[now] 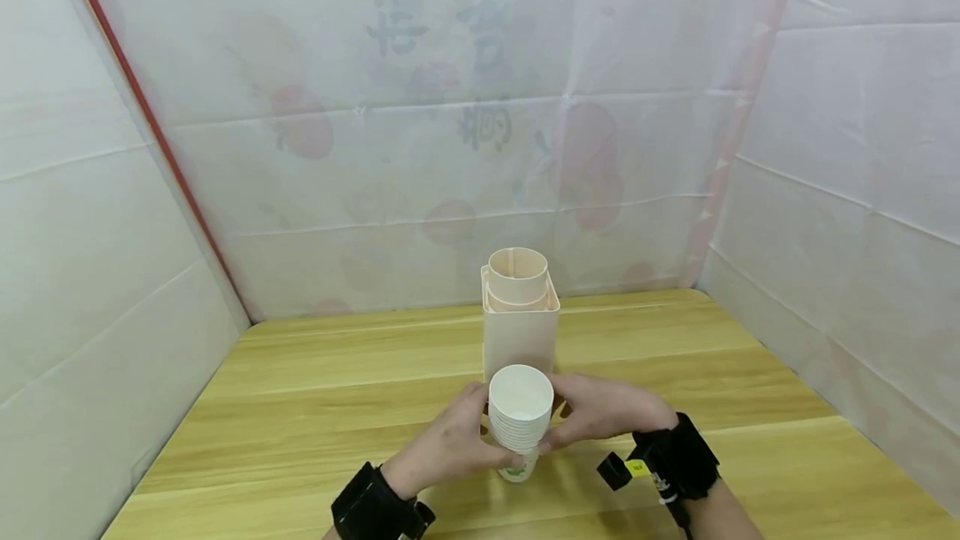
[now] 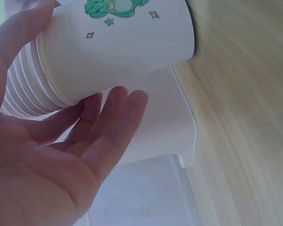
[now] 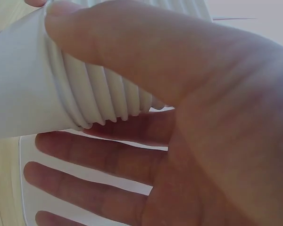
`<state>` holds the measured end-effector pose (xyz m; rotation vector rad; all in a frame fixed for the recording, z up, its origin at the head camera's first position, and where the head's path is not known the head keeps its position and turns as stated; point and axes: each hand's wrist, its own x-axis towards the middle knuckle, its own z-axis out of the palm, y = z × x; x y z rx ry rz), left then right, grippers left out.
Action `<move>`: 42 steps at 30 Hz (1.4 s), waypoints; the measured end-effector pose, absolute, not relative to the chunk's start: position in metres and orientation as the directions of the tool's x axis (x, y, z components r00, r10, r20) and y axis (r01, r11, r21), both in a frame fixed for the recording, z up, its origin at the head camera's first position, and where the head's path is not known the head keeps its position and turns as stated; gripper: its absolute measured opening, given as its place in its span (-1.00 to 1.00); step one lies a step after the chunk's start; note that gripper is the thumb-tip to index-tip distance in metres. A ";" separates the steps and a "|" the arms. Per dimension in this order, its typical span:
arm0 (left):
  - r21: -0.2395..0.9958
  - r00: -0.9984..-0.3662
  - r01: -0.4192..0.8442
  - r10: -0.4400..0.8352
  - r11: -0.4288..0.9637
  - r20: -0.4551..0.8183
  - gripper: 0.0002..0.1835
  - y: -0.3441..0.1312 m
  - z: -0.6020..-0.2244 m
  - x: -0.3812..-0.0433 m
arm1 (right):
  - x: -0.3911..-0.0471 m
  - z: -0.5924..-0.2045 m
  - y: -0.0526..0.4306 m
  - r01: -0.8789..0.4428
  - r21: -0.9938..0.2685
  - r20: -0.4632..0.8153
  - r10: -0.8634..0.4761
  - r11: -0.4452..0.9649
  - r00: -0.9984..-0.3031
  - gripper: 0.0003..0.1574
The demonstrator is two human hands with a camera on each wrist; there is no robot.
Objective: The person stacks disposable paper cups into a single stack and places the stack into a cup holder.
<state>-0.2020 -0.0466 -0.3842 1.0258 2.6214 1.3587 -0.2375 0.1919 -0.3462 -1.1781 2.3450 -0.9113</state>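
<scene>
A stack of white paper cups (image 1: 519, 411) stands upright between my two hands, rims up, with a green printed pattern low on the bottom cup. My left hand (image 1: 453, 433) grips the stack from the left, its thumb along the near side and fingers behind. From the right, my right hand (image 1: 603, 411) holds it with the thumb across the rims, as the right wrist view shows. Right behind the stack stands a tall cream cup dispenser (image 1: 520, 340), a square box with a round tube rising out of its top.
The wood-grain table (image 1: 337, 382) lies under everything. A pale sheet wall (image 1: 450, 148) with faint red prints closes off the back, and white sheets hang at both sides. Black camera straps (image 1: 678, 457) sit on both wrists.
</scene>
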 end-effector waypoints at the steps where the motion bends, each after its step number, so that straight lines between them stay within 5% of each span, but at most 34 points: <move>1: 0.735 -0.787 0.541 0.553 0.409 0.272 -0.15 -0.047 -0.384 -0.202 | -0.237 -0.346 0.192 -0.576 -0.685 -0.027 -0.806 0.446 -0.591 -0.26; 11: 0.781 -0.780 0.533 0.547 0.326 0.304 -0.24 -0.052 -0.379 -0.204 | -0.238 -0.345 0.191 -0.599 -0.672 0.040 -0.786 0.436 -0.617 -0.24; 23: 0.783 -0.811 0.531 0.462 0.324 0.359 -0.29 -0.052 -0.362 -0.209 | -0.240 -0.336 0.187 -0.664 -0.701 0.278 -0.757 0.262 -0.592 -0.17; 31: 0.794 -0.807 0.539 0.442 0.282 0.391 -0.30 -0.054 -0.336 -0.214 | -0.221 -0.304 0.176 -0.669 -0.703 0.405 -0.638 0.242 -0.655 -0.14; 42: 0.779 -0.819 0.552 0.369 0.298 0.439 -0.33 -0.060 -0.310 -0.222 | -0.222 -0.273 0.164 -0.708 -0.668 0.488 -0.584 0.229 -0.649 -0.13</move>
